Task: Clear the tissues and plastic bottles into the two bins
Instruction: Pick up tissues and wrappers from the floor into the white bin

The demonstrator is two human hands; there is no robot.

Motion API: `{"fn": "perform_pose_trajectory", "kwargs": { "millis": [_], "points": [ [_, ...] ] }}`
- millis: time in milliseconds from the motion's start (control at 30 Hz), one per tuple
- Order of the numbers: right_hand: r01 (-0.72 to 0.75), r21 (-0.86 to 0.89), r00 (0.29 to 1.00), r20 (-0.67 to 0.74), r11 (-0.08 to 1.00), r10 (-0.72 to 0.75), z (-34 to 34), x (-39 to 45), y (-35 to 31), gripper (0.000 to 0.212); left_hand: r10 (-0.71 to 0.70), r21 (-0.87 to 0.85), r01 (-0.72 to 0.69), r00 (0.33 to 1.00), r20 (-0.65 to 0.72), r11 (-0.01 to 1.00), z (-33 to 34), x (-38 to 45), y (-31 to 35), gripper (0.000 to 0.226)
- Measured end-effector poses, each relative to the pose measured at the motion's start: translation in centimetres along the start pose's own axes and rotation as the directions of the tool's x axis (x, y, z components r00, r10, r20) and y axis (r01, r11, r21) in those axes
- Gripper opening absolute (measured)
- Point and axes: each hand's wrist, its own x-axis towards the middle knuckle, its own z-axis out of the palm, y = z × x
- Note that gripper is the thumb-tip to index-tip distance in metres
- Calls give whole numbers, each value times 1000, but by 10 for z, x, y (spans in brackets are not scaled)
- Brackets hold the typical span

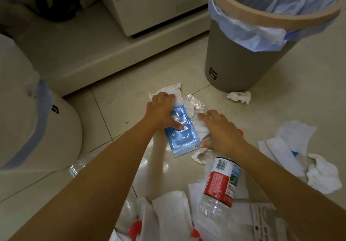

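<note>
My left hand (162,109) grips the far end of a blue plastic tray (184,139) on the floor, thumb on top of it. My right hand (221,128) curls over a crumpled white tissue (201,128) just right of the tray. A clear plastic bottle (221,181) with a red label lies under my right wrist, and its red cap (241,132) shows beyond it. Whether the hand holds the bottle is hidden. The grey bin (234,63) with a blue liner stands far right. The white bin (28,113) is close on the left.
More tissues lie by the grey bin (239,97), behind the tray (168,91) and to the right (324,177). Bottles with red caps (134,227) and white wrappers lie near my feet. Another clear bottle (78,164) leans by the white bin. A white cabinet (149,6) stands behind.
</note>
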Motion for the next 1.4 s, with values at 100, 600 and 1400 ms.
{"fn": "perform_pose_trajectory", "kwargs": {
  "millis": [100,600,1400],
  "points": [
    [23,48,1000,-3,999,-23,1,-1,0,97,-95,-68,104,988,120,992,-2,5,-3,136],
    [72,179,994,-93,981,-56,7,-4,-2,106,-21,-262,48,995,103,964,7,1,12,74],
    [-333,-50,924,-218,941,316,-29,10,67,76,-115,-272,114,993,12,956,-41,-45,9,48]
  ]
}}
